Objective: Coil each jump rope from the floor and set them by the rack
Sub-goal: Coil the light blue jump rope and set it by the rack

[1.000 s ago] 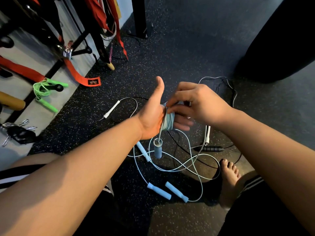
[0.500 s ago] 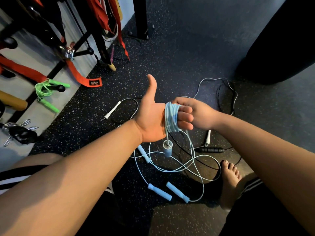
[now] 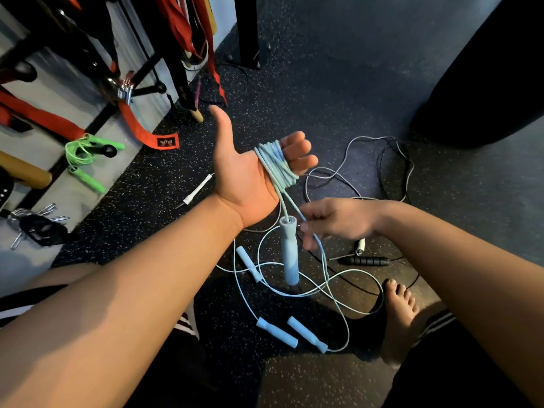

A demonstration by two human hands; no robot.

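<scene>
- Circling the fingers of the left hand [image 3: 241, 184], the light-blue rope [image 3: 275, 164] forms a tight coil held up above the floor [image 3: 338, 98]. The palm faces up and the thumb sticks straight out. The grip is loose, with the fingers bent inside the loops.
- A hanging handle [image 3: 289, 254] dangles from the coil, just below the left wrist.
- The right hand [image 3: 338, 222] pinches one strand just under the coil, beside that handle. Its grip is narrow, thumb and fingertips closed on the cord, though the fingertips are blurred.
- The strand runs down into a tangle of pale cords. Three loose blue handles [image 3: 276, 332] lie there, and I cannot tell which cord joins which.
- A white handle [image 3: 197, 189] shows beside the left wrist, its cord hidden behind the hand. A black handle [image 3: 363, 261] lies near a bare foot [image 3: 400, 319].
- A green rope [image 3: 85, 156] lies coiled by the rack [image 3: 141, 69], whose top is cut off.
- A dark bulk [image 3: 485, 69] at the upper right is cut off and too dark to identify.
</scene>
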